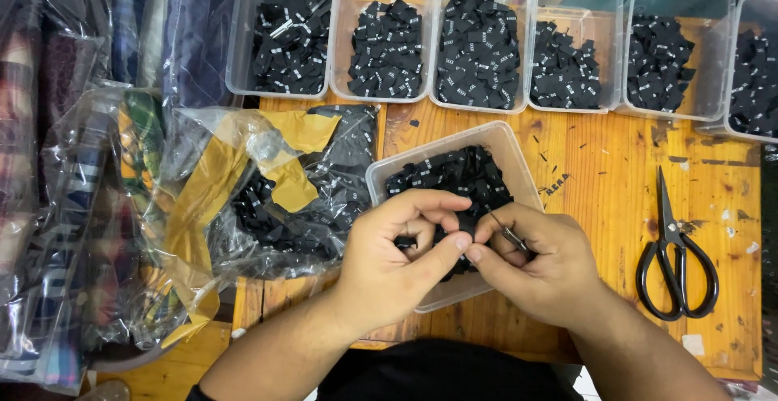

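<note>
My left hand (397,259) and my right hand (539,263) meet over a clear plastic tub (502,145) full of small black fabric labels (454,170). The thumbs and forefingers of both hands pinch one small black label (464,224) between them. A thin metal tool (510,237), like small snips, lies tucked in my right hand. Both hands hide the near part of the tub.
Several clear tubs (387,32) of black labels line the back of the wooden table (600,174). Black scissors (674,259) lie at the right. A clear plastic bag (275,190) with black labels and yellow tape sits left, beside bagged folded fabric (73,206).
</note>
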